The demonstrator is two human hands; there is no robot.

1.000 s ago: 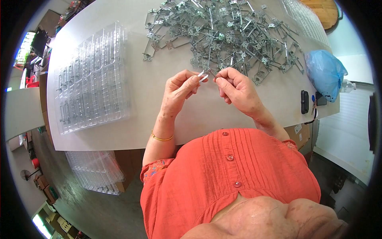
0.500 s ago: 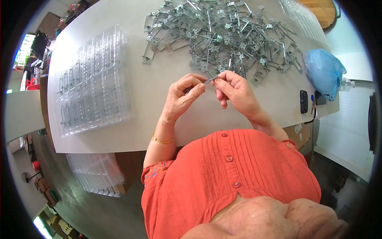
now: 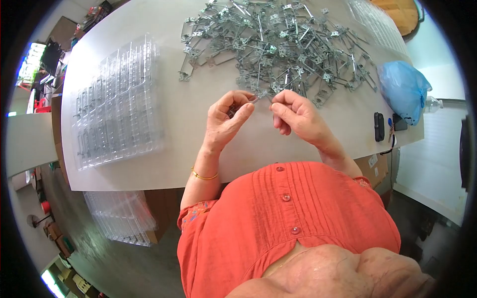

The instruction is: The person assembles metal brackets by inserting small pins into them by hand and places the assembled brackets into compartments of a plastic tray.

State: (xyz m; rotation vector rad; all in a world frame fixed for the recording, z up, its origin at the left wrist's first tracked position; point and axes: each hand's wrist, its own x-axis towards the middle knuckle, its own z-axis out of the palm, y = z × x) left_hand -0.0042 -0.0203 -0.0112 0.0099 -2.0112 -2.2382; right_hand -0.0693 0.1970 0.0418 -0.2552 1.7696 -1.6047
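Observation:
My left hand [image 3: 227,119] is closed, thumb against fingertips, on a small metal bracket piece [image 3: 255,99] whose end pokes out toward the right. More dark metal shows inside the curled fingers, partly hidden. Facing it across a small gap, my right hand [image 3: 297,118] is pinched shut; whatever sits between its fingertips is too small to make out. Just beyond both hands spreads a tangled pile of metal brackets [image 3: 271,48], thin rods with small plates on their ends.
Clear plastic trays [image 3: 117,107], with metal parts in their rows, lie on the white table [image 3: 186,134] at left. More clear trays [image 3: 375,25] are at the back right. A blue plastic bag [image 3: 405,89] and a black case [image 3: 379,126] sit at the right edge.
My hands have drawn slightly apart, the right moving a little to the right, so a gap now shows between the fingertips. The pile and trays look the same.

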